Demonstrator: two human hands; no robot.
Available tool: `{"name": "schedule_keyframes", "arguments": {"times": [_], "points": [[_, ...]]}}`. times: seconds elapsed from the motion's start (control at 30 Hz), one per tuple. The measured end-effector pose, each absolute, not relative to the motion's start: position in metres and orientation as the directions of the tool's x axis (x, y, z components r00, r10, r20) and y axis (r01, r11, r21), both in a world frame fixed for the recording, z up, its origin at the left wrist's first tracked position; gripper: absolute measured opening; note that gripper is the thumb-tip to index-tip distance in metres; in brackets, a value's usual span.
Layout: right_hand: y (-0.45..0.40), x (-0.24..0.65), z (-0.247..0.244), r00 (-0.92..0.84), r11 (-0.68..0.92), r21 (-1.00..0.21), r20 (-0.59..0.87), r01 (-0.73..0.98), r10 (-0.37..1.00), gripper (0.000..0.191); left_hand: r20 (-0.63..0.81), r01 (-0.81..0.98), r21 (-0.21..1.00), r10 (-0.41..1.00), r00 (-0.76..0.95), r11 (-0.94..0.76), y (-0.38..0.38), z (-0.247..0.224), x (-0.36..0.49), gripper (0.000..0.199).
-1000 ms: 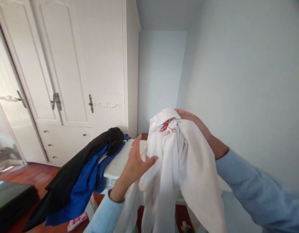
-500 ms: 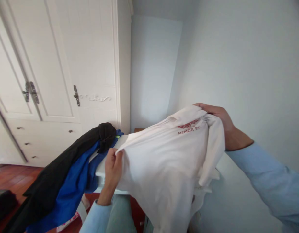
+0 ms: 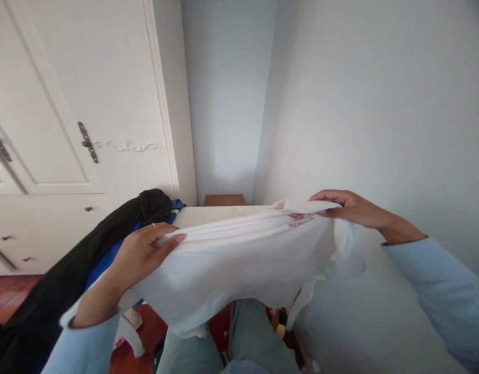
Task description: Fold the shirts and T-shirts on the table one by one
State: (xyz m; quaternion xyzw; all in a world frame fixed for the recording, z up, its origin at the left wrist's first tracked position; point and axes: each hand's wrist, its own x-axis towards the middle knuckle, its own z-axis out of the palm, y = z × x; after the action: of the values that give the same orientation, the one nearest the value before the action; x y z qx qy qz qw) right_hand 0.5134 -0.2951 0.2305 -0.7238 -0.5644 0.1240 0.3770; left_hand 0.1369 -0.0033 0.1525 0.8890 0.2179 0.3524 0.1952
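A white shirt (image 3: pixel 239 265) with dark red print near its right end is stretched sideways between my hands, above the white table (image 3: pixel 208 213). My left hand (image 3: pixel 141 252) pinches the cloth on the left, thumb on top and a ring on one finger. On the right, my right hand (image 3: pixel 352 208) grips the shirt close to the print, thumb and fingers closed over the fabric. The shirt's lower part hangs down over the table's near edge toward my knees. A sleeve dangles below my right hand.
Black clothing (image 3: pixel 87 246) and blue clothing (image 3: pixel 107 259) lie draped over the table's left end. Behind stands a white wardrobe (image 3: pixel 130 93) with metal handles. A pale blue wall (image 3: pixel 359 104) closes off the right side. A brown wooden piece (image 3: pixel 224 199) sits beyond the table.
My left hand has moved left and taken a wider hold. The shirt has gone from hanging slanted to being pulled nearly level, and my right hand has come down slightly. The view has turned right.
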Motion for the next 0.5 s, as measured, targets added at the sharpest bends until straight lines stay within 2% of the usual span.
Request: {"name": "schedule_keyframes", "arguments": {"times": [0.1,0.17,0.23,0.3,0.33,0.37,0.4,0.43,0.5], "points": [[-0.294,0.522,0.218,0.304,-0.110,-0.731,0.139,0.674,0.943,0.047,0.513,0.184,0.593,0.544,0.664,-0.784,0.002,0.140,0.151,0.031],[-0.286,0.532,0.211,0.312,-0.119,-0.774,0.105,0.621,0.944,0.044,0.549,0.205,0.678,0.672,0.498,-0.706,0.005,0.137,0.161,0.030],[-0.268,0.548,0.205,0.375,-0.069,-0.831,0.173,0.552,0.911,0.043,0.578,0.223,0.750,0.781,0.238,-0.623,0.013,0.139,0.177,0.030],[-0.235,0.569,0.199,0.466,0.027,-0.850,0.314,0.526,0.827,0.046,0.638,0.257,0.742,0.770,0.013,-0.619,0.028,0.144,0.201,0.029],[-0.215,0.581,0.195,0.503,0.056,-0.831,0.387,0.553,0.773,0.049,0.695,0.296,0.696,0.717,-0.049,-0.654,0.038,0.146,0.217,0.029],[-0.192,0.591,0.191,0.532,0.016,-0.782,0.439,0.623,0.724,0.051,0.743,0.365,0.639,0.666,-0.064,-0.677,0.048,0.146,0.235,0.030],[-0.169,0.600,0.185,0.559,-0.126,-0.684,0.461,0.718,0.689,0.049,0.775,0.441,0.594,0.626,-0.088,-0.673,0.059,0.143,0.253,0.031],[-0.148,0.608,0.178,0.574,-0.316,-0.528,0.444,0.788,0.689,0.047,0.784,0.508,0.510,0.618,0.058,-0.694,0.070,0.138,0.272,0.036],[-0.112,0.615,0.160,0.568,-0.408,-0.419,0.396,0.811,0.721,0.043,0.686,0.589,0.371,0.640,0.348,-0.718,0.088,0.117,0.303,0.045]]}}
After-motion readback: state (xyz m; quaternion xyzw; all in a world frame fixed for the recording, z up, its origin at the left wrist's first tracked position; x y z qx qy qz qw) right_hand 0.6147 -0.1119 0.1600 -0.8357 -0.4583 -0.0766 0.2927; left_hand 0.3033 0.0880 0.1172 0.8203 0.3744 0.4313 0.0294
